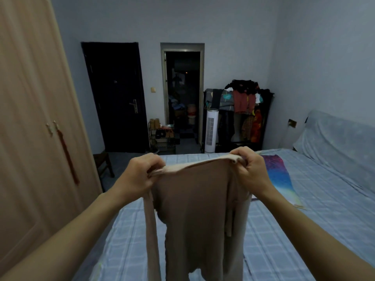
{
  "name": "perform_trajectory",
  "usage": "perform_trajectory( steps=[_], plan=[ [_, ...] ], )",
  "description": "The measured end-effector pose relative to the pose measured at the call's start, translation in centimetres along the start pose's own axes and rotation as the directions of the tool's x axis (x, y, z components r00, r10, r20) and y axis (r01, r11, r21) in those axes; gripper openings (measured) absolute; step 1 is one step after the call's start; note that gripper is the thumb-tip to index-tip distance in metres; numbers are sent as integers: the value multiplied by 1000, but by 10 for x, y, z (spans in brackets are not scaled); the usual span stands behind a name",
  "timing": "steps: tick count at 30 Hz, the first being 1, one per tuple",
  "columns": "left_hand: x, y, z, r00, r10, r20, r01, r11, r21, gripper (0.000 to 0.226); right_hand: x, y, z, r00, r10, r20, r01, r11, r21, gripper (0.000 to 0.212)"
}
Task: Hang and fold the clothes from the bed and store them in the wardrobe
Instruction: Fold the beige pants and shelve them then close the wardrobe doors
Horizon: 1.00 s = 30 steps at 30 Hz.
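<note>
A beige-brown garment (194,209) hangs in the air in front of me, above the bed (304,220) with its pale blue checked sheet. My left hand (142,173) grips its top edge at the left corner. My right hand (250,169) pinches the same edge at the right corner. The cloth hangs down between both hands, with a narrow strip dangling on the left side. The wooden wardrobe (34,122) stands at the left with its doors closed and a red tassel on one handle.
A multicoloured cloth (281,177) lies flat on the bed to the right. A clothes rack (243,112) piled with garments and a white tower fan (211,130) stand at the far wall. A dark door (115,98), an open doorway and a small stool (103,163) are beyond the bed.
</note>
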<state>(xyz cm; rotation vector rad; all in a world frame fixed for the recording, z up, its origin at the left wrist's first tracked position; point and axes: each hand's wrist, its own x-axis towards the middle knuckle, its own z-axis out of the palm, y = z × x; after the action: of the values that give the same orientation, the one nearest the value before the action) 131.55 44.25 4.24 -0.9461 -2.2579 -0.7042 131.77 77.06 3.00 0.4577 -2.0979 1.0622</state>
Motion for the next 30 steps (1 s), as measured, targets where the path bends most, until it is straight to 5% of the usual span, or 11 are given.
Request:
perform_trajectory(
  steps=[3, 8, 12, 20, 26, 30],
  plan=[
    [-5, -7, -1, 995, -79, -59, 80, 997, 12, 24, 2, -2, -7, 998, -27, 50, 26, 1000, 15, 16],
    [-6, 6, -8, 967, -254, -8, 238, 918, -318, 14, 6, -6, -20, 990, -66, 127, 64, 998, 14, 15],
    [-3, 19, -10, 947, -301, 114, 317, 816, -483, 11, 11, -6, -34, 969, -14, 247, -4, 997, 74, 7],
    [-3, 13, -9, 911, -389, 134, 393, 724, -567, 16, 2, -11, -56, 825, 110, 555, -279, 933, 229, 11],
    [-4, 13, 9, 875, -453, 173, 465, 682, -565, 17, -8, -17, -32, 895, 209, 395, -289, 945, 154, 13],
    [15, 7, 39, 761, -638, -118, 603, 762, -235, 22, -1, -5, 10, 885, 458, 81, -453, 888, -77, 42]
  ],
)
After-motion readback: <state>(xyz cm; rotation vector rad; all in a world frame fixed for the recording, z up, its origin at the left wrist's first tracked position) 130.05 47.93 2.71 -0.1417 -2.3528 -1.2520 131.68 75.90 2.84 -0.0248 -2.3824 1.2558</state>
